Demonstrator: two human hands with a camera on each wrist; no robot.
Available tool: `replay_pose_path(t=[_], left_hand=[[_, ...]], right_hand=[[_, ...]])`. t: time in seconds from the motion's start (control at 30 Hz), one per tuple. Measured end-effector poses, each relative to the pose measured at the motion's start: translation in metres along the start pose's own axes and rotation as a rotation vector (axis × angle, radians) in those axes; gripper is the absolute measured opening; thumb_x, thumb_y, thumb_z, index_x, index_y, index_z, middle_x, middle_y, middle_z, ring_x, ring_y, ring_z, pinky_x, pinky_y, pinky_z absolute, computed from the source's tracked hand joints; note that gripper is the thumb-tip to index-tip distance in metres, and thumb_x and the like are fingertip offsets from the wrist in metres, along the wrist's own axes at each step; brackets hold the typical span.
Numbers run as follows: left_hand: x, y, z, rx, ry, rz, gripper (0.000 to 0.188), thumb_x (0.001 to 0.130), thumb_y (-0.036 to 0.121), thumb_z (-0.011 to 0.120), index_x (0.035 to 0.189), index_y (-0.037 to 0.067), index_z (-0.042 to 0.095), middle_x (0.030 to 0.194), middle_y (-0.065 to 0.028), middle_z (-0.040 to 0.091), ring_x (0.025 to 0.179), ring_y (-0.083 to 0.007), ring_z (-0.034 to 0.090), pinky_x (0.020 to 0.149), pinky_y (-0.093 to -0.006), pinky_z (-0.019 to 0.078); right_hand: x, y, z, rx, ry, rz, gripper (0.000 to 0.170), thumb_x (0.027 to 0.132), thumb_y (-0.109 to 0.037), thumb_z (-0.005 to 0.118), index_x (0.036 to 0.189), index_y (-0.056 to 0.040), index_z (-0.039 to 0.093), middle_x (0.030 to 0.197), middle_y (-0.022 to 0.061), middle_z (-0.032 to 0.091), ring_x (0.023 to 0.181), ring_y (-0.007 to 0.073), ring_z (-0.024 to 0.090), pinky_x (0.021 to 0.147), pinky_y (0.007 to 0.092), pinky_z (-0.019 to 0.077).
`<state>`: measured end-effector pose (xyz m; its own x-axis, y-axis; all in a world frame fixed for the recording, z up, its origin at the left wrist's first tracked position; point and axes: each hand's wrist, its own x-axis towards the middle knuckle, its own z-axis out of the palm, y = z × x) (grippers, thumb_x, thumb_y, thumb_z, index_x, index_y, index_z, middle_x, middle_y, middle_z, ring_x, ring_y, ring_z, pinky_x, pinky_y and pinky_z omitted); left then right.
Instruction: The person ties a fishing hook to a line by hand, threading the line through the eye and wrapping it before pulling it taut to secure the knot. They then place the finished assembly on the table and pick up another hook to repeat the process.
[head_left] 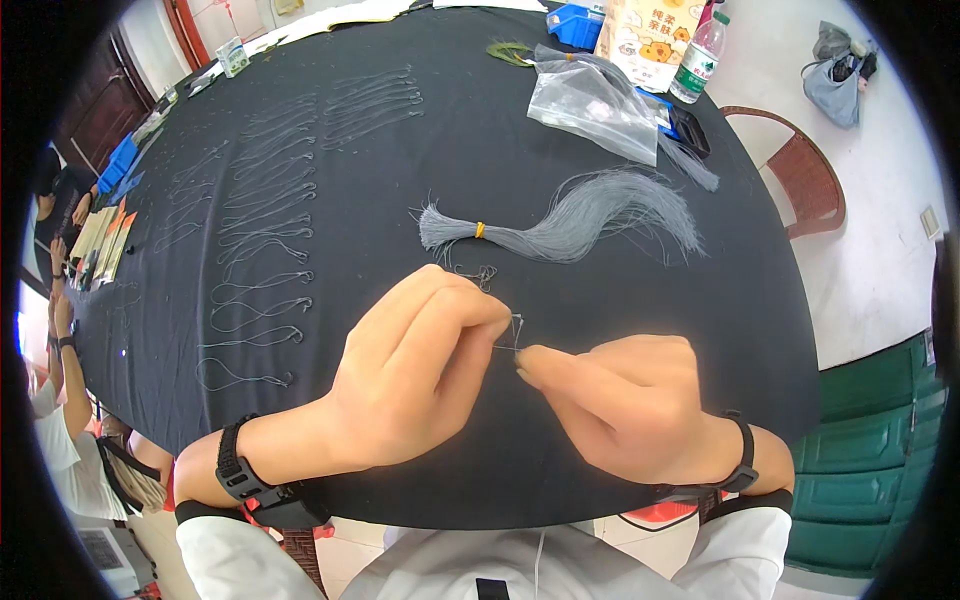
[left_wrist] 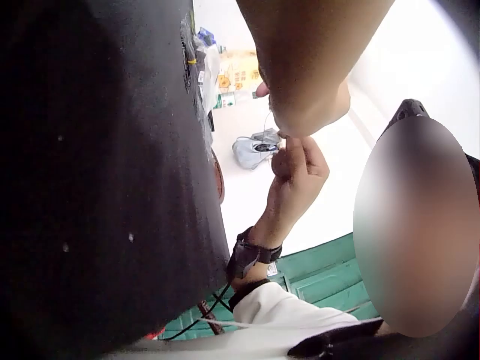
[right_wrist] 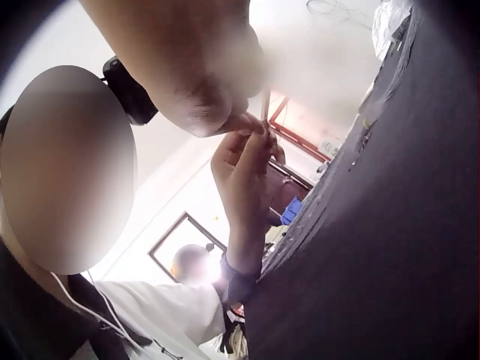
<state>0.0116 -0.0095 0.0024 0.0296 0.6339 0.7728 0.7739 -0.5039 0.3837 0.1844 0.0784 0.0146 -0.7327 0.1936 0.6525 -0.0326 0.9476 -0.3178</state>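
Observation:
My left hand (head_left: 410, 370) and right hand (head_left: 630, 405) meet over the table's near side, fingertips a short gap apart. Between them runs a thin grey line (head_left: 519, 330), pinched by thumb and finger on both sides, with a small bend or loop at the left fingertips. The fingers hide its ends. Just beyond the left hand lies a small tangle of dark, thin pieces (head_left: 485, 277). Farther off, a long bundle of grey line (head_left: 560, 228) is bound by a yellow band (head_left: 480, 230). In the left wrist view, the right hand (left_wrist: 298, 169) is raised close to the left.
Rows of looped grey lines (head_left: 265, 232) lie on the black-covered table (head_left: 380, 180) to the left. At the back right are a clear plastic bag (head_left: 590, 105), a water bottle (head_left: 700, 60) and a printed pack (head_left: 648, 40). Other people sit at the left edge.

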Motion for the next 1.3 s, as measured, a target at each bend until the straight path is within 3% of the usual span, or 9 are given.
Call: replay_pose_path(t=[0.23, 0.43, 0.7, 0.83, 0.9, 0.93, 1.13, 1.23, 1.3], left_hand=[[0.000, 0.007, 0.001, -0.034, 0.040, -0.081, 0.018, 0.074, -0.014, 0.062, 0.086, -0.002, 0.057, 0.077, -0.0102, 0.059, 0.062, -0.0202, 0.057, 0.054, -0.0267, 0.0463], [-0.004, 0.015, -0.005, -0.131, -0.065, -0.264, 0.013, 0.080, -0.012, 0.060, 0.090, -0.004, 0.059, 0.083, -0.0116, 0.062, 0.072, -0.0147, 0.061, 0.064, -0.0239, 0.0503], [-0.003, 0.014, 0.000, -0.124, -0.011, -0.178, 0.016, 0.078, -0.013, 0.061, 0.089, -0.002, 0.058, 0.080, -0.0102, 0.061, 0.066, -0.0167, 0.059, 0.057, -0.0246, 0.0478], [-0.003, 0.014, -0.002, -0.256, 0.038, -0.244, 0.015, 0.078, -0.012, 0.062, 0.089, -0.002, 0.059, 0.080, -0.0090, 0.062, 0.066, -0.0157, 0.059, 0.055, -0.0238, 0.0470], [-0.003, 0.015, -0.007, -0.318, -0.036, -0.307, 0.011, 0.084, -0.011, 0.057, 0.092, -0.004, 0.058, 0.085, -0.0099, 0.060, 0.072, -0.0139, 0.059, 0.063, -0.0241, 0.0485], [-0.003, 0.015, -0.008, -0.349, -0.072, -0.338, 0.010, 0.086, -0.010, 0.055, 0.094, -0.004, 0.057, 0.088, -0.0104, 0.058, 0.076, -0.0130, 0.059, 0.067, -0.0243, 0.0493], [-0.005, 0.017, -0.006, -0.291, -0.089, -0.367, 0.010, 0.085, -0.011, 0.057, 0.093, -0.004, 0.057, 0.087, -0.0104, 0.059, 0.074, -0.0127, 0.059, 0.062, -0.0242, 0.0492], [-0.002, 0.014, -0.004, -0.170, -0.049, -0.189, 0.014, 0.080, -0.013, 0.060, 0.091, -0.004, 0.058, 0.083, -0.0117, 0.060, 0.069, -0.0147, 0.058, 0.058, -0.0248, 0.0474], [-0.001, 0.012, -0.003, -0.092, -0.058, -0.113, 0.017, 0.077, -0.015, 0.061, 0.089, -0.004, 0.059, 0.079, -0.0125, 0.060, 0.066, -0.0163, 0.057, 0.055, -0.0255, 0.0461]], right_hand=[[-0.005, 0.004, 0.010, 0.023, -0.030, 0.025, 0.022, 0.069, -0.001, 0.065, 0.091, -0.0029, 0.065, 0.057, 0.0047, 0.056, 0.045, 0.0197, 0.057, 0.041, 0.0310, 0.0439], [-0.007, 0.006, 0.016, 0.008, -0.035, -0.012, 0.022, 0.071, -0.001, 0.064, 0.093, -0.0020, 0.066, 0.057, 0.0045, 0.056, 0.045, 0.0195, 0.056, 0.041, 0.0314, 0.0439], [-0.009, 0.004, 0.016, 0.126, -0.053, 0.039, 0.023, 0.074, 0.000, 0.063, 0.097, -0.0034, 0.067, 0.063, 0.0073, 0.061, 0.047, 0.0208, 0.058, 0.042, 0.0307, 0.0438], [-0.007, 0.003, 0.015, 0.496, -0.042, 0.418, 0.014, 0.083, -0.003, 0.063, 0.095, -0.0019, 0.070, 0.070, 0.0078, 0.067, 0.050, 0.0106, 0.055, 0.045, 0.0251, 0.0389], [-0.008, 0.007, 0.021, 0.780, 0.019, 0.612, 0.012, 0.087, -0.005, 0.063, 0.095, -0.0006, 0.071, 0.072, 0.0064, 0.068, 0.053, 0.0046, 0.050, 0.046, 0.0226, 0.0355], [-0.007, 0.010, 0.019, 0.859, -0.042, 0.661, 0.014, 0.089, -0.006, 0.062, 0.098, 0.0010, 0.071, 0.072, 0.0016, 0.066, 0.058, 0.0005, 0.044, 0.048, 0.0204, 0.0320], [-0.013, -0.007, 0.026, 1.024, -0.061, 0.764, 0.014, 0.090, -0.006, 0.061, 0.098, 0.0011, 0.071, 0.070, -0.0026, 0.062, 0.057, 0.0002, 0.040, 0.048, 0.0195, 0.0291], [-0.014, -0.009, 0.025, 0.981, -0.059, 0.754, 0.013, 0.089, -0.006, 0.063, 0.095, 0.0013, 0.071, 0.064, -0.0009, 0.060, 0.055, -0.0005, 0.038, 0.047, 0.0199, 0.0285], [-0.011, -0.012, 0.018, 0.783, -0.115, 0.670, 0.011, 0.086, -0.005, 0.065, 0.094, -0.0003, 0.071, 0.061, 0.0025, 0.060, 0.049, 0.0020, 0.043, 0.044, 0.0223, 0.0319]])
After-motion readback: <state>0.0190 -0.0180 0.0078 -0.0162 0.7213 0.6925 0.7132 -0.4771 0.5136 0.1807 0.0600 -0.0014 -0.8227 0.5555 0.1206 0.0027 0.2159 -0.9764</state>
